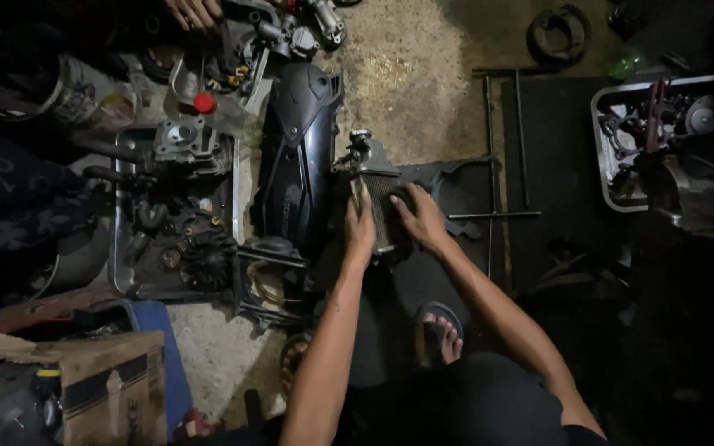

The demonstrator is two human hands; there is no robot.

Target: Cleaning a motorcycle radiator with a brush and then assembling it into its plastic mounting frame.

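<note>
A small finned metal radiator (379, 183) with a fitting on top stands on the floor in front of me. My left hand (360, 225) grips its left edge. My right hand (420, 216) rests on its right face with the fingers curled over it. Just left of the radiator lies a long black plastic body panel (295, 149). My foot in a sandal (438, 332) shows below the hands.
A metal tray (122, 272) of engine parts sits at left, with a cylinder block (180, 139) above it. Another tray (605, 157) of parts is at right. Thin metal rods (493, 215) lie on a dark mat. Another person's hand (194, 11) is at the top. A cardboard box (113, 388) is lower left.
</note>
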